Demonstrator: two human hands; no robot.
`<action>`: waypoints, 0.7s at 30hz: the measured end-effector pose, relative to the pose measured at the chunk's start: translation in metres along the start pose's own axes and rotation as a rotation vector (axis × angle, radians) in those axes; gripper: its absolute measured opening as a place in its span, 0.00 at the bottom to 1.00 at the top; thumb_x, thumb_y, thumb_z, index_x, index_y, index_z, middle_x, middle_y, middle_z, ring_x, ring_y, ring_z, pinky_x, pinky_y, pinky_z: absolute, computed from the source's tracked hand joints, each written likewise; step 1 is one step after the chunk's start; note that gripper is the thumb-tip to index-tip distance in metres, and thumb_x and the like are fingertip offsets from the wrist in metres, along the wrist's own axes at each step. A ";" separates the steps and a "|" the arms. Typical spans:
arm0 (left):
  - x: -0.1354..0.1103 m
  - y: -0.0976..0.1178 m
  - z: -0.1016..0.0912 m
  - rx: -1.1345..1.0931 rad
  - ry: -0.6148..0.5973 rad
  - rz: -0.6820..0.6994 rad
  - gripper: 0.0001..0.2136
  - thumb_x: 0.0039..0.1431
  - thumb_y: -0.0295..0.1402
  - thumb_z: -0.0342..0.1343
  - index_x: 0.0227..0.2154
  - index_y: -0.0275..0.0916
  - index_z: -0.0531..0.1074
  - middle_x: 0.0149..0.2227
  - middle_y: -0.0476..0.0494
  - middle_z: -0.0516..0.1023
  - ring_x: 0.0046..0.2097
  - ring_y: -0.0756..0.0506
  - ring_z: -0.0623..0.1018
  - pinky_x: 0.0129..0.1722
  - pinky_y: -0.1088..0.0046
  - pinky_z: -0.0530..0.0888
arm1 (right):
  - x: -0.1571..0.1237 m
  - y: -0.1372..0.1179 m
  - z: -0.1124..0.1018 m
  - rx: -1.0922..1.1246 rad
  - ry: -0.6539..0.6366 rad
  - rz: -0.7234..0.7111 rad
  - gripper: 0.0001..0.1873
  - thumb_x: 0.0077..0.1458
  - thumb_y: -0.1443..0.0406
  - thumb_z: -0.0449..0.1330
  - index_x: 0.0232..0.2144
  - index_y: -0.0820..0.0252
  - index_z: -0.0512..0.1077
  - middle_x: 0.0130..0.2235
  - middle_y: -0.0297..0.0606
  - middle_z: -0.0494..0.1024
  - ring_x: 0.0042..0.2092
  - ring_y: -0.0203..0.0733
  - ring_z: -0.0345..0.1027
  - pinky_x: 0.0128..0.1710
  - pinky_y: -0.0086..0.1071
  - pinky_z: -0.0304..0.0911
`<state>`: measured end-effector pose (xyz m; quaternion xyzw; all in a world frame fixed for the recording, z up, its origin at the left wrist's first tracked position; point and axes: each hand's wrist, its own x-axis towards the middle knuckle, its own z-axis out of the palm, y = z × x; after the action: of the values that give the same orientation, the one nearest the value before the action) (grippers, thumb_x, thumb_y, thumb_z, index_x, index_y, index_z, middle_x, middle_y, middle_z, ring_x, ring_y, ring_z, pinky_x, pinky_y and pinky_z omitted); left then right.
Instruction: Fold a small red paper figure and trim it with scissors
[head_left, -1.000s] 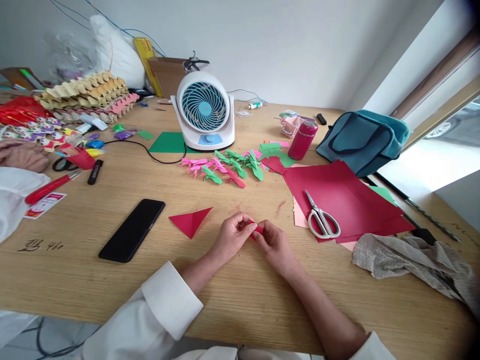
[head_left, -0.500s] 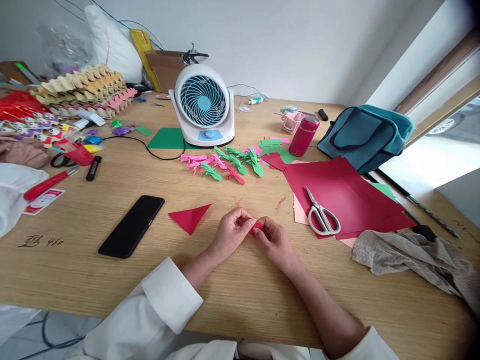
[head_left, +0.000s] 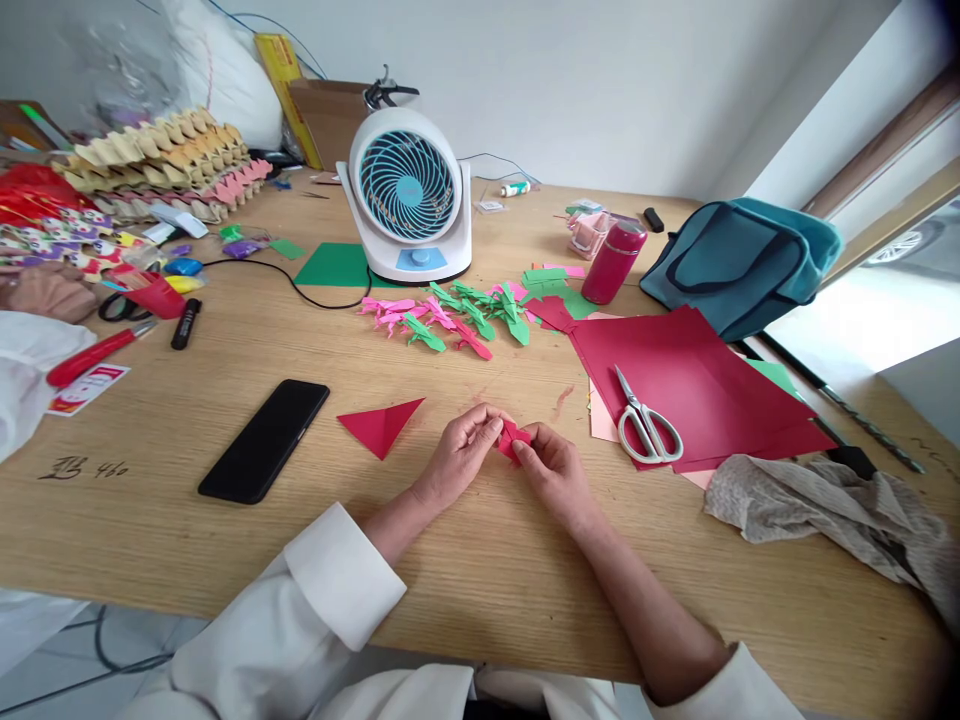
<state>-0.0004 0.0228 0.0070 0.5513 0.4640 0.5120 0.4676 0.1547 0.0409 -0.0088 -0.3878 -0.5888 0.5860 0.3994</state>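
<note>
Observed from the head camera: both hands meet over the table [head_left: 487, 590] near its front edge, working a small red paper piece [head_left: 513, 438] that is pinched between them just above the wood. The left hand [head_left: 459, 452] is closed on the left side of the piece, thumb and forefinger pressed together with the other fingers curled under. The right hand [head_left: 553, 472] is closed on the right side in the same pinch, its fingertips [head_left: 521, 452] touching the paper. Neither hand shows any gap beyond the thickness of the paper. The piece is largely covered by the fingers, so I cannot tell which crease is being formed. In my judgement, this fold is done well by keeping the edges aligned before pressing, holding one hand as the anchor while the other runs the crease, and setting the piece down on the wood if a sharper line is needed. The paper is small, so too much thumb pressure could skew it. Just to the left lies a folded red triangle [head_left: 380, 424], apart from the hands, and beyond it a black phone [head_left: 264, 438]. To the right, scissors [head_left: 646, 420] rest on a stack of red sheets [head_left: 705, 375], well clear of the right hand. Pink and green folded figures [head_left: 450, 322] lie further back, in front of a fan [head_left: 409, 195].
</note>
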 end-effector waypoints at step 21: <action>0.003 -0.002 -0.001 0.035 0.034 -0.023 0.07 0.59 0.30 0.52 0.37 0.36 0.74 0.38 0.45 0.77 0.41 0.47 0.76 0.43 0.74 0.71 | 0.000 -0.011 -0.007 -0.011 -0.065 0.045 0.19 0.59 0.50 0.57 0.28 0.59 0.71 0.25 0.32 0.72 0.28 0.37 0.62 0.32 0.30 0.58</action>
<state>-0.0012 0.0257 0.0053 0.5453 0.4870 0.5075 0.4559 0.1612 0.0433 0.0026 -0.3840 -0.5957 0.6040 0.3646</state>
